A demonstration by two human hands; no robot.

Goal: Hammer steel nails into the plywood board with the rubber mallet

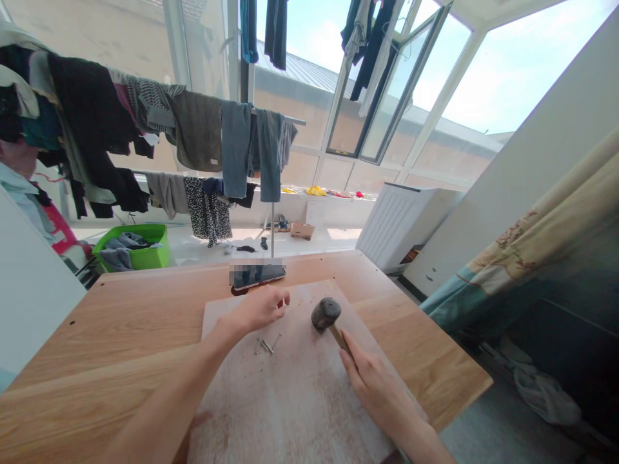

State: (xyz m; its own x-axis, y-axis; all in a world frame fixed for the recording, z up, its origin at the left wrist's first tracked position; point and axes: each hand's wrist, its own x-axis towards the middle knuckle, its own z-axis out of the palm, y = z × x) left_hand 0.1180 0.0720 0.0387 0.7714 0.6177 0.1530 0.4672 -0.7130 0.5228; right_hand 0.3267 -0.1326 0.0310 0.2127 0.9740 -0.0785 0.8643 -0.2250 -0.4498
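Note:
My right hand [370, 380] grips the wooden handle of a mallet [326, 313] with a dark, rounded head, held over the right part of a worn, whitish board [285, 406]. To its left, my left hand [264, 308] is closed in a pinch above the board's far part. Whatever its fingertips hold, if anything, is too small to make out. Several loose nails [265, 345] lie in a small pile on the board, just nearer to me than the left hand. Between the left hand and the mallet head, a thin nail [300, 301] shows faintly at the board's far side.
The board rests on a wooden table [406, 322]. A phone [258, 276] leans near the table's far edge. Beyond stand a green basket [155, 248] of clothes, a rack of hanging laundry [198, 129] and a white cabinet [401, 216]. A curtain [527, 238] hangs at the right.

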